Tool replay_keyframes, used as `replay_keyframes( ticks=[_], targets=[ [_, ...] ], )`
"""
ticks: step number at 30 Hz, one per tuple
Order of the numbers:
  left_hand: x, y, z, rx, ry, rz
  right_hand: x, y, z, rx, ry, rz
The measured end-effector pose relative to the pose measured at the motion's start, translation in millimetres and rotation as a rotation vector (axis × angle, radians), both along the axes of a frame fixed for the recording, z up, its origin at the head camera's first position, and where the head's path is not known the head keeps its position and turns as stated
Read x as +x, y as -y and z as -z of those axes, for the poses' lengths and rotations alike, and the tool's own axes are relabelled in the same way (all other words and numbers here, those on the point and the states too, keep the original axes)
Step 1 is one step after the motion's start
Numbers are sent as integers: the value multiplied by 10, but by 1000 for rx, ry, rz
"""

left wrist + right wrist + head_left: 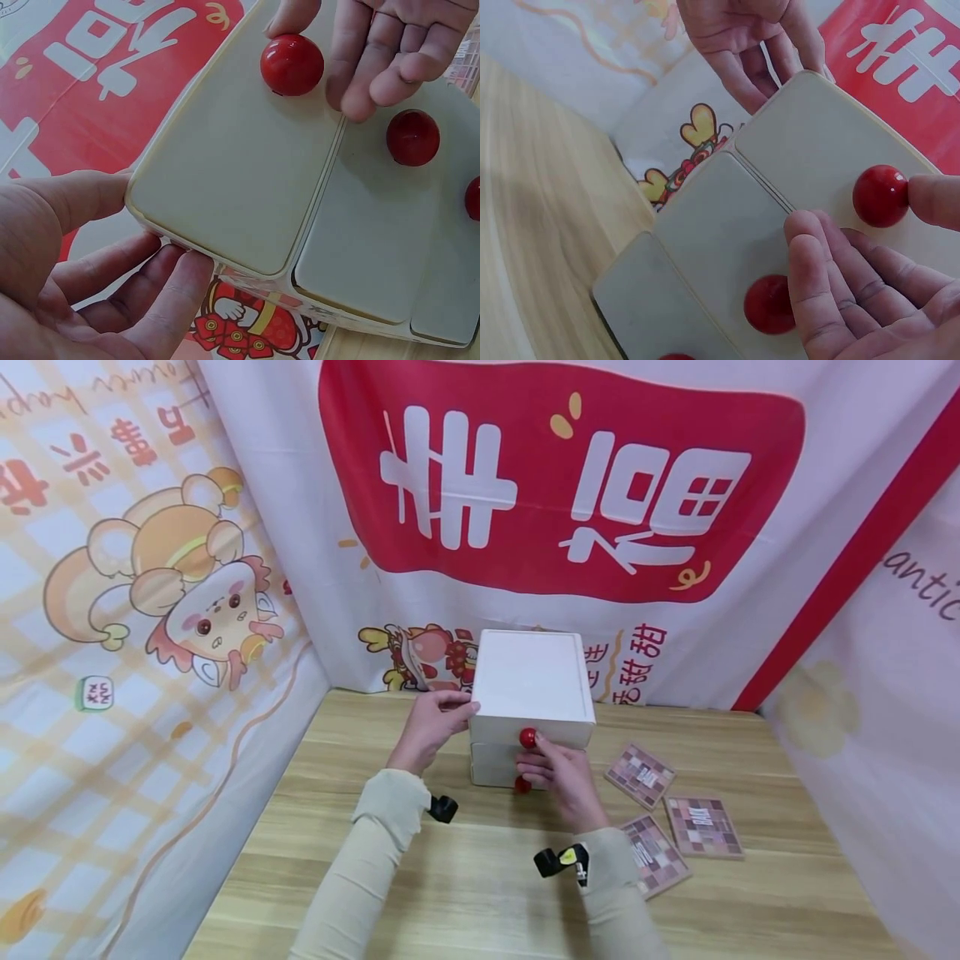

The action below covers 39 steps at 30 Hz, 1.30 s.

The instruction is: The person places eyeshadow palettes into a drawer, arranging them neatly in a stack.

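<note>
A white drawer box [531,677] with red round knobs stands on the table against the cloth backdrop. Three stacked drawer fronts show in the left wrist view, each with a knob, and all appear closed. My left hand [438,724] rests at the box's upper left corner, thumb along the top edge and fingertips against the side. At the front, my right hand [558,777] touches the top knob [292,65] with its thumb. Its other fingers extend below that knob, apart from it, over the middle drawer and close to the middle knob [771,304].
Three flat checkered palettes, one an upper palette [641,775], one a right palette [703,827], one a lower palette [654,856], lie right of the box on the wooden table [465,885]. Printed cloth [562,485] hangs behind and along both sides.
</note>
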<state>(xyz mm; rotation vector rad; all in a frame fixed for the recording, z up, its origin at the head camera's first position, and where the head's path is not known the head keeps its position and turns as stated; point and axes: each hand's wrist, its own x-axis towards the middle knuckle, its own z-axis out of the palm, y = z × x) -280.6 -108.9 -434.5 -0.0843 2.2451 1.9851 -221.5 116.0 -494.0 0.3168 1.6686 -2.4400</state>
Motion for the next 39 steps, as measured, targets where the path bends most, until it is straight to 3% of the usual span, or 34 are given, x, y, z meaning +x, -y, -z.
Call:
replay_keyframes(
  ticks=[7,20,39],
  targets=[
    [2,-8,-9,0,2,-5,3,27,-34,-84,15,12],
    [6,-20,-6,-5,3,-4,30,34,-53,-127,47,31],
    [2,1,-3,-11,12,-8,281,50,21,-204,-15,-8]
  ],
)
